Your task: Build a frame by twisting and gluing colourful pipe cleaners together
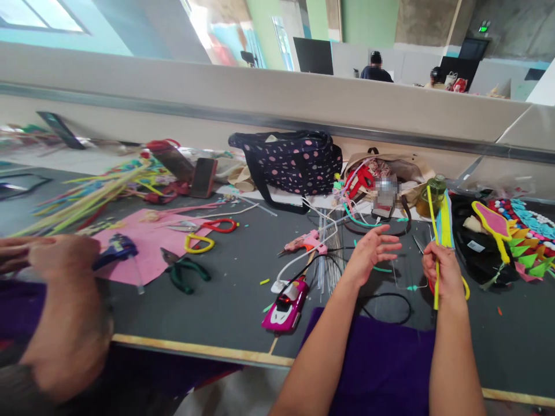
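My left hand (378, 253) is held above the table with its fingers apart and nothing in it. To its right, my right hand (442, 267) is closed around a yellow pipe cleaner (432, 216) that stands nearly upright. A flat yellow and light-blue bundle (445, 219) rises behind that fist; whether it is gripped too, I cannot tell. Scissor blades (418, 244) and a yellow handle loop (466, 288) show on either side of the right hand, partly hidden by it. Between the hands lies a thin wire with small green pieces (411, 287).
Left of my arms are a magenta power strip (286, 309), a pink glue gun (306, 242), clear sticks (321, 254) and green pliers (184, 273). A co-worker's hands (60, 257) work at far left. A dotted bag (295, 164) and a green bottle (429, 199) stand behind.
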`<state>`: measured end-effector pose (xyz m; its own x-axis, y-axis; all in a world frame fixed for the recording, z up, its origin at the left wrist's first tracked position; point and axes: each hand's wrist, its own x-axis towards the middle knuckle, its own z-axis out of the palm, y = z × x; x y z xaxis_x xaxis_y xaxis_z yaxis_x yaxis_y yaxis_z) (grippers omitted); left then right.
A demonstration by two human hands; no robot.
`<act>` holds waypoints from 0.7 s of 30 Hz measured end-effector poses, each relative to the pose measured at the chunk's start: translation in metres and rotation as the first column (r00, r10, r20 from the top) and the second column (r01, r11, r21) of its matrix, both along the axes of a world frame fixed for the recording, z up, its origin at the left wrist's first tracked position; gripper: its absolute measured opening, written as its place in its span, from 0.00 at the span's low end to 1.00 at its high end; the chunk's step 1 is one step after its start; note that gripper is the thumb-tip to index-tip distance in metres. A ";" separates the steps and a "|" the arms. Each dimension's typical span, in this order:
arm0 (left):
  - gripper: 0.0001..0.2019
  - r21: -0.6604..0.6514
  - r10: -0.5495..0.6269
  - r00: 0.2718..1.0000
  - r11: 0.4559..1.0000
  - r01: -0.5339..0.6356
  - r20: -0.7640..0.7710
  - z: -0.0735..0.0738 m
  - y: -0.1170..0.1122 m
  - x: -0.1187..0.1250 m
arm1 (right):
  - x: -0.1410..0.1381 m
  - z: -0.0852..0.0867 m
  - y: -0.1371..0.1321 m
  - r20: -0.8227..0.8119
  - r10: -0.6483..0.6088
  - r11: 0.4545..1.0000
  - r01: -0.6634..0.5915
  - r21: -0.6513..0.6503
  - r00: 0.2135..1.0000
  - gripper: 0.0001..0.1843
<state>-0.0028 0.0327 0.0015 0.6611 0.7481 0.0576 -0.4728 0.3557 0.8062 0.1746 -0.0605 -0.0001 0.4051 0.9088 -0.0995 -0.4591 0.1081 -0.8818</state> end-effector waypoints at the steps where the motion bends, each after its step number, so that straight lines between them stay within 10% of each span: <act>1: 0.31 -0.039 0.049 0.999 0.998 -0.048 0.015 0.000 0.002 0.000 | 0.000 0.000 -0.001 0.013 0.036 0.999 -0.036 -0.022 0.999 0.14; 9: 0.21 -0.044 0.191 0.977 0.980 -0.196 -0.093 0.001 0.007 -0.006 | -0.007 0.004 -0.009 0.132 0.311 0.944 -0.289 -0.161 0.941 0.17; 21: 0.20 -0.105 0.072 0.981 0.990 -0.092 -0.182 -0.001 0.009 -0.008 | -0.004 -0.004 0.003 0.176 -0.004 0.998 0.016 -0.062 0.984 0.16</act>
<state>-0.0104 0.0416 0.0010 0.5893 0.7953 -0.1422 -0.3575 0.4146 0.8369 0.1704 -0.0572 -0.0044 0.4303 0.8989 -0.0828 -0.2961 0.0539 -0.9536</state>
